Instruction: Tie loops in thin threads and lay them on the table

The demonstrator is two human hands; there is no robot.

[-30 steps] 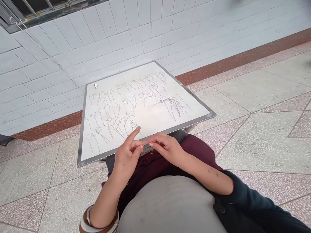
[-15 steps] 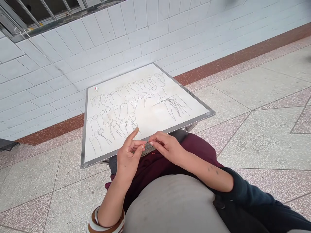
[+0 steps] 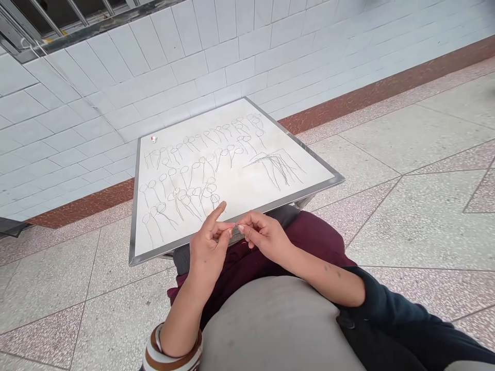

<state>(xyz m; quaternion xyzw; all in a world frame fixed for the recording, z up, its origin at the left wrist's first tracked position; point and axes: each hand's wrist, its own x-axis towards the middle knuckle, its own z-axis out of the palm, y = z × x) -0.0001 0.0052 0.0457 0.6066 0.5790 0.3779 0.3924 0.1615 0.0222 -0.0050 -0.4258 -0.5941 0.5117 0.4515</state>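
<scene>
My left hand (image 3: 209, 249) and my right hand (image 3: 266, 234) meet above the near edge of a white table (image 3: 240, 193). Each hand pinches with thumb and forefinger, and the fingertips almost touch. What lies between them is too small to make out. Rows of thin dark looped strands (image 3: 184, 171) with trailing ends lie on the table to the left and at the back. A loose bunch of straight thin strands (image 3: 279, 167) rests on the right part of the tabletop.
A small white and red item (image 3: 153, 139) sits at the table's back left corner. Behind the table stands a white tiled wall (image 3: 216, 56), with a barred window (image 3: 73, 15) at the upper left. The speckled floor (image 3: 436, 221) surrounds the table.
My left hand has shifted slightly to the right, and the fingers of both hands are a little closer together. The strands on the table look the same.
</scene>
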